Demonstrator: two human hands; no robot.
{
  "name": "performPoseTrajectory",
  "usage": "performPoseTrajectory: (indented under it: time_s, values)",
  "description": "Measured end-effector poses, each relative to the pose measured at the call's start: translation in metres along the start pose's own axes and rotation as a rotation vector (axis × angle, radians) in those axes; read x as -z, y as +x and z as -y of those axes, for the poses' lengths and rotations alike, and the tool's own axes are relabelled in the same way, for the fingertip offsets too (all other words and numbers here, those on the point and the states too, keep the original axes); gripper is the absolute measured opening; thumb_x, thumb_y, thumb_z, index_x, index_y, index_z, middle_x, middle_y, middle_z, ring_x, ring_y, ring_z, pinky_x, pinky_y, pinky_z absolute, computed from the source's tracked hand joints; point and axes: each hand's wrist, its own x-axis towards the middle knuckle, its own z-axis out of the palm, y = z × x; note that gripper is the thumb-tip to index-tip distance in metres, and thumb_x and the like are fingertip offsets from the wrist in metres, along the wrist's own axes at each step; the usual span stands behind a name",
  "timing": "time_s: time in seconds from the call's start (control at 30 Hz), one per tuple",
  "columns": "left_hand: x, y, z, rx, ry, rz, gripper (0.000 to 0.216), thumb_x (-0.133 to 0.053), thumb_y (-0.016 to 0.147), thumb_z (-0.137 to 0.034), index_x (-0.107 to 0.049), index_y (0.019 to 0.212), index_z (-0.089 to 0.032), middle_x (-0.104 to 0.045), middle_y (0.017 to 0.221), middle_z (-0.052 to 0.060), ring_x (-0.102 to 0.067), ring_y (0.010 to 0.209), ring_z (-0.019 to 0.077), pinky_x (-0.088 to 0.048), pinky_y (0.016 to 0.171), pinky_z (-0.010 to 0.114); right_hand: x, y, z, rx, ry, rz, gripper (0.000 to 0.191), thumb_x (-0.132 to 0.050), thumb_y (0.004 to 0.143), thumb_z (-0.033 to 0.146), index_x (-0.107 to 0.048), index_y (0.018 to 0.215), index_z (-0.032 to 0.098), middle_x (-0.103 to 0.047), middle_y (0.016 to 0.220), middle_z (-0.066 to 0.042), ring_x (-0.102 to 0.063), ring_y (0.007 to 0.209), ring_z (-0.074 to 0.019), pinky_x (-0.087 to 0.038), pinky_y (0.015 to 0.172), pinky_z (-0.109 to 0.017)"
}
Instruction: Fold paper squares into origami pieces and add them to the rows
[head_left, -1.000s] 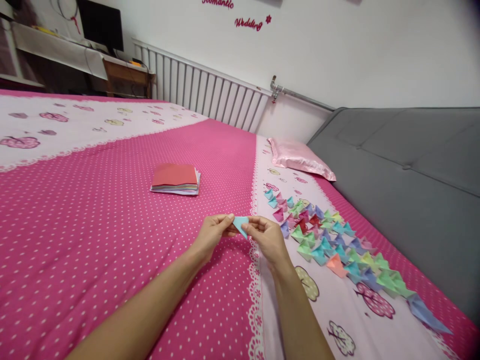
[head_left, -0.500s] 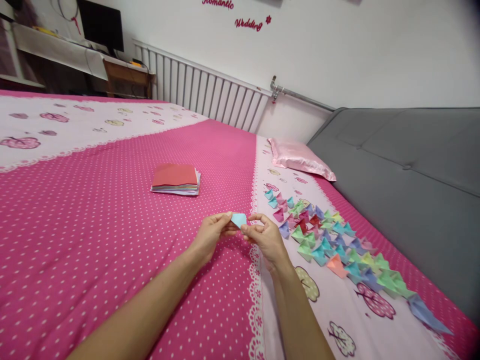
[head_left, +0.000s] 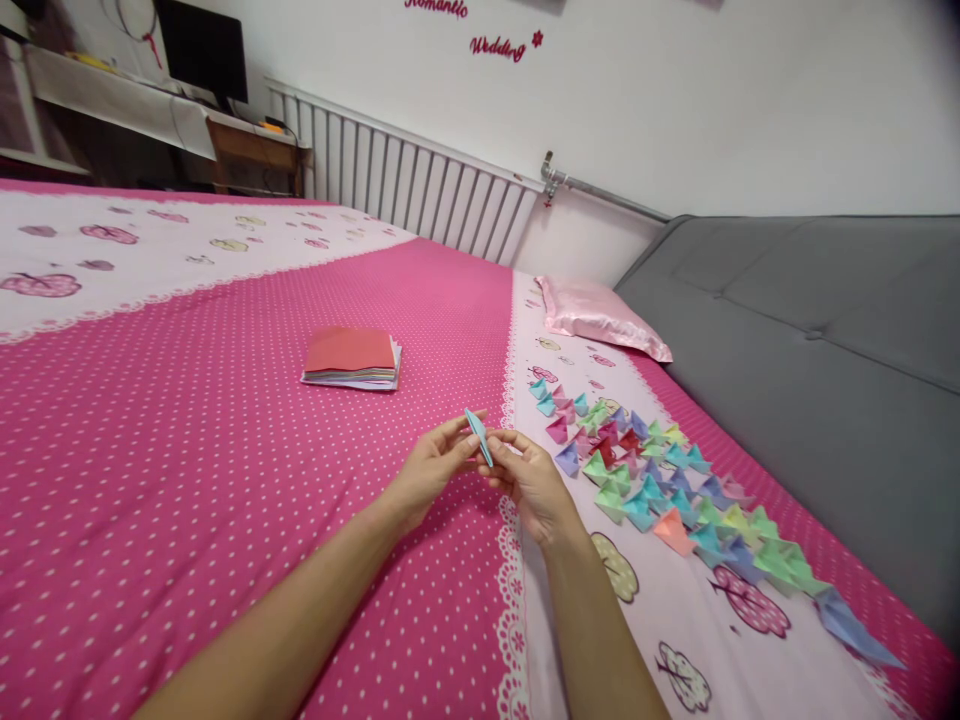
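A small light-blue folded paper (head_left: 478, 436) is held up over the bed, turned nearly edge-on to me. My left hand (head_left: 435, 462) pinches it from the left, thumb in front and fingers behind. From the right, my right hand (head_left: 529, 480) grips its lower part between thumb and fingers. Right of my hands, rows of folded paper boats (head_left: 652, 495) in blue, green, pink, red and other colours stand on the bedspread. Beyond my left hand lies a stack of coloured paper sheets (head_left: 351, 352), a red one on top.
The bedspread (head_left: 225, 450) is pink with white dots and pale printed bands. A pink pillow (head_left: 600, 315) lies near the grey headboard (head_left: 810, 330). A radiator (head_left: 405, 165) runs along the wall, and a desk (head_left: 150, 115) with a monitor (head_left: 201, 52) stands at the far left.
The blue paper has turned from showing a flat face to nearly edge-on. Both hands have shifted their fingers around it. The stack and the boats have stayed put.
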Motion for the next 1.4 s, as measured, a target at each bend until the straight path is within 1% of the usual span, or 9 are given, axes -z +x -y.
performPoseTrajectory:
  time_s: [0.1, 0.2, 0.3, 0.37, 0.6, 0.8, 0.93, 1.13, 1.4]
  values:
    - [0.000, 0.000, -0.001, 0.008, 0.004, -0.025, 0.037, -0.064, 0.073, -0.031, -0.059, 0.109, -0.020, -0.065, 0.098, 0.006, -0.060, 0.085, 0.0153, -0.046, 0.080, 0.030, 0.003, -0.001, 0.002, 0.075, -0.159, 0.051, 0.036, -0.072, 0.062, 0.038, -0.059, 0.089, 0.018, -0.067, 0.066, -0.001, -0.063, 0.061, -0.0122, -0.047, 0.057, -0.020]
    - [0.000, 0.001, -0.001, -0.007, 0.036, -0.046, 0.036, -0.068, 0.069, -0.027, -0.063, 0.103, -0.018, -0.065, 0.102, 0.008, -0.059, 0.093, 0.0186, -0.045, 0.082, 0.030, 0.009, 0.000, 0.001, 0.240, -0.387, 0.049, 0.035, -0.073, 0.062, 0.034, -0.061, 0.090, 0.017, -0.068, 0.073, -0.004, -0.064, 0.072, -0.0168, -0.049, 0.068, -0.028]
    - [-0.001, 0.001, -0.001, -0.025, 0.093, -0.044, 0.034, -0.070, 0.066, -0.025, -0.066, 0.098, -0.017, -0.067, 0.098, 0.009, -0.061, 0.089, 0.0193, -0.045, 0.080, 0.031, 0.014, 0.003, -0.001, 0.363, -0.574, -0.015, 0.032, -0.071, 0.062, 0.034, -0.063, 0.088, 0.017, -0.068, 0.078, -0.006, -0.063, 0.074, -0.0187, -0.050, 0.069, -0.031]
    - [-0.001, 0.000, -0.002, -0.013, 0.109, -0.026, 0.034, -0.069, 0.067, -0.026, -0.066, 0.099, -0.017, -0.068, 0.096, 0.009, -0.061, 0.088, 0.0197, -0.045, 0.080, 0.032, 0.015, 0.004, -0.001, 0.389, -0.622, -0.028, 0.031, -0.071, 0.062, 0.034, -0.064, 0.087, 0.017, -0.068, 0.081, -0.007, -0.063, 0.072, -0.0185, -0.050, 0.066, -0.031]
    - [-0.003, -0.003, -0.004, 0.034, 0.117, 0.026, 0.037, -0.066, 0.071, -0.026, -0.064, 0.106, -0.017, -0.068, 0.099, 0.010, -0.062, 0.086, 0.0196, -0.045, 0.082, 0.034, 0.016, 0.004, 0.001, 0.374, -0.608, -0.007, 0.026, -0.067, 0.065, 0.028, -0.063, 0.088, 0.017, -0.068, 0.086, -0.007, -0.063, 0.070, -0.0174, -0.052, 0.064, -0.030]
    - [-0.002, 0.001, 0.001, -0.076, 0.217, 0.079, 0.032, -0.059, 0.074, -0.023, -0.065, 0.105, -0.018, -0.068, 0.097, 0.008, -0.061, 0.088, 0.0198, -0.044, 0.083, 0.032, 0.009, 0.001, 0.000, 0.414, -0.577, -0.077, 0.025, -0.063, 0.065, 0.021, -0.064, 0.090, 0.019, -0.068, 0.079, -0.005, -0.063, 0.066, -0.0161, -0.051, 0.060, -0.027]
    - [0.001, 0.004, 0.008, -0.096, 0.279, 0.042, 0.034, -0.056, 0.074, -0.019, -0.063, 0.107, -0.016, -0.069, 0.094, 0.007, -0.063, 0.080, 0.0184, -0.046, 0.077, 0.031, 0.001, -0.002, 0.000, 0.477, -0.602, -0.112, 0.023, -0.057, 0.068, 0.019, -0.066, 0.089, 0.021, -0.068, 0.084, -0.003, -0.062, 0.065, -0.0153, -0.049, 0.058, -0.025]
    - [-0.001, 0.002, 0.005, -0.043, 0.107, -0.077, 0.033, -0.065, 0.066, -0.013, -0.063, 0.099, -0.013, -0.066, 0.098, 0.010, -0.061, 0.088, 0.0175, -0.044, 0.080, 0.028, 0.004, 0.000, -0.001, 0.508, -0.627, -0.052, 0.028, -0.047, 0.072, 0.011, -0.069, 0.087, 0.022, -0.066, 0.090, -0.002, -0.061, 0.077, -0.0158, -0.048, 0.068, -0.026]
    - [0.000, -0.001, 0.000, 0.036, -0.044, -0.072, 0.041, -0.065, 0.067, -0.013, -0.056, 0.107, -0.016, -0.065, 0.101, 0.009, -0.060, 0.087, 0.0147, -0.042, 0.078, 0.026, 0.014, -0.002, 0.007, 0.466, -0.663, 0.074, 0.031, -0.046, 0.076, 0.014, -0.069, 0.094, 0.025, -0.059, 0.111, -0.006, -0.054, 0.102, -0.0188, -0.046, 0.080, -0.030]
